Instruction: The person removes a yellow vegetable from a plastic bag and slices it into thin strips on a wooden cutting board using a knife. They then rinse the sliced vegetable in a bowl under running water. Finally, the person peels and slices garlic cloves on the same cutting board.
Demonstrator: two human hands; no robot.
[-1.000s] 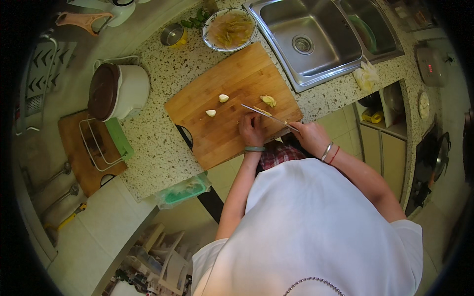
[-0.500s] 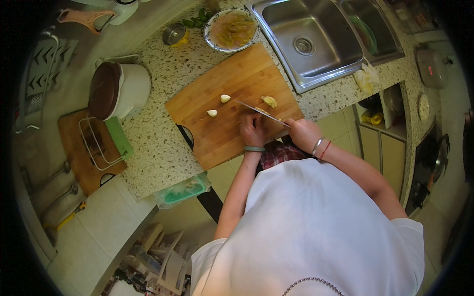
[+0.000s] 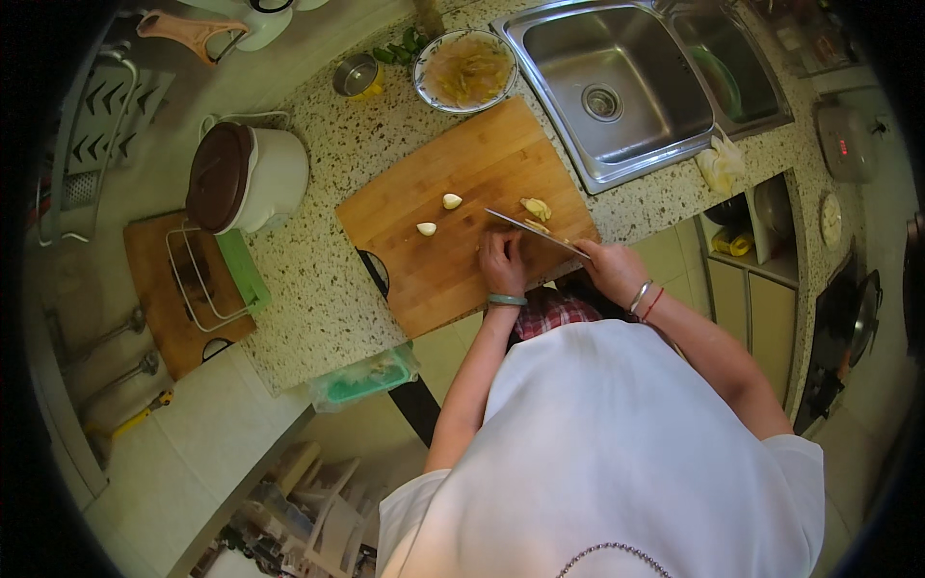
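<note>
A kitchen knife (image 3: 540, 235) is gripped by its handle in my right hand (image 3: 617, 274), its blade slanting over the wooden cutting board (image 3: 414, 178). Close beside the blade, my left hand (image 3: 501, 264) rests on the board with curled fingers pressed together. Whatever those fingers hold is hidden under them. Pale slices (image 3: 537, 226) lie along the blade's far side. A small pile of sliced garlic (image 3: 536, 208) sits just beyond the knife. Two whole peeled garlic cloves, one farther (image 3: 451, 200) and one nearer (image 3: 426, 229), lie left of my hands.
Behind the board stand a patterned bowl of food (image 3: 465, 72) and a small metal cup (image 3: 357, 73). A steel double sink (image 3: 617, 159) is at the far right. On the left are a white pot with a brown lid (image 3: 275, 173) and another board (image 3: 159, 279).
The whole view has shifted slightly, moving the scene right and down. Against the board, the knife has slid a little to the right; my left hand stays in nearly the same place.
</note>
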